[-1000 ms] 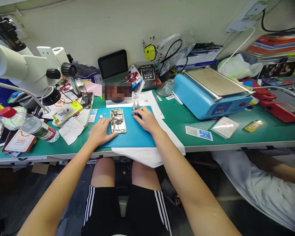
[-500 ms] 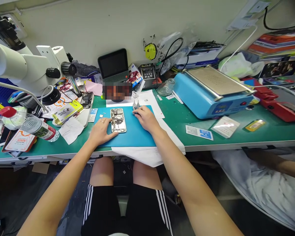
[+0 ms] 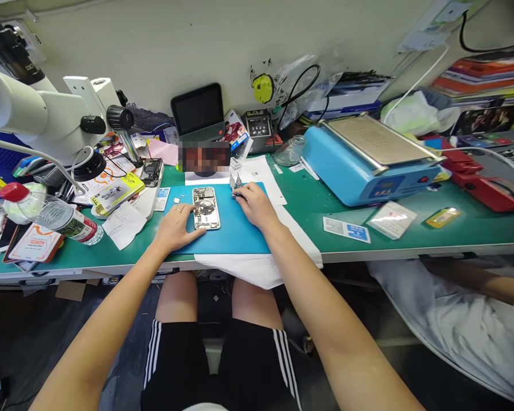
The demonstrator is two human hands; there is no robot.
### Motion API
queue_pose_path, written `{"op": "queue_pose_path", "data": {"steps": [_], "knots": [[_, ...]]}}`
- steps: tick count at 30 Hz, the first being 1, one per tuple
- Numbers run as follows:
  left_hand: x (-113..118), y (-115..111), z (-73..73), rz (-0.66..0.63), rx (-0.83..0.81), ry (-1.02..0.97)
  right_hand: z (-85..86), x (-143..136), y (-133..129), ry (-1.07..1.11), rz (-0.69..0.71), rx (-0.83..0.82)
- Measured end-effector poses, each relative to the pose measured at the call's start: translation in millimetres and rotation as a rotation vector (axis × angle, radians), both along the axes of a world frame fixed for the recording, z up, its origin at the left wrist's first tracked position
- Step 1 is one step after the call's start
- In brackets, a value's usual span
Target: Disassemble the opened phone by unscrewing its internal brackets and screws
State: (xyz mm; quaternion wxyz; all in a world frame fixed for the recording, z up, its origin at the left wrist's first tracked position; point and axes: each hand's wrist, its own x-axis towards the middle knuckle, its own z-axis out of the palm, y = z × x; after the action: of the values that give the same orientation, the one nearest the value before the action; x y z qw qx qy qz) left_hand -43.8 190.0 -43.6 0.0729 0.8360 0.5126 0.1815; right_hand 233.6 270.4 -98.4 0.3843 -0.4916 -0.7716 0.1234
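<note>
An opened phone [image 3: 206, 209] lies upright on the blue mat [image 3: 244, 234], its inner parts showing. My left hand [image 3: 175, 228] rests at its left side, thumb and fingers apart, touching the edge. To the right of the phone, my right hand [image 3: 255, 205] has its fingers closed on small metal tools [image 3: 235, 181], whose tips point up and away; their exact kind is too small to tell. Tiny parts [image 3: 177, 200] lie on the mat beyond my left hand.
A microscope [image 3: 47, 114] stands at the left, above a plastic bottle [image 3: 75, 222]. A blue heating device [image 3: 368, 165] sits at the right. Behind the mat are a small screen [image 3: 197, 111] and a glass jar [image 3: 290, 150]. Another person's arm [image 3: 475, 279] shows at far right.
My right hand and the metal tools have shifted very slightly. My left hand and the phone keep their places.
</note>
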Motion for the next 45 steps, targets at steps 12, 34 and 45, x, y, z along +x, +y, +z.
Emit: {"op": "queue_pose_path", "data": {"steps": [12, 34, 45], "knots": [[-2, 0, -1.5, -0.017, -0.004, -0.028, 13.2, 0, -13, 0.107, -0.162, 0.068], [-1, 1, -3.0, 0.02, -0.017, -0.011, 4.5, -5, -11, 0.279, -0.185, 0.285], [2, 2, -6.4, 0.049, -0.005, 0.017, 18.6, -8, -24, 0.316, -0.115, 0.263]]}}
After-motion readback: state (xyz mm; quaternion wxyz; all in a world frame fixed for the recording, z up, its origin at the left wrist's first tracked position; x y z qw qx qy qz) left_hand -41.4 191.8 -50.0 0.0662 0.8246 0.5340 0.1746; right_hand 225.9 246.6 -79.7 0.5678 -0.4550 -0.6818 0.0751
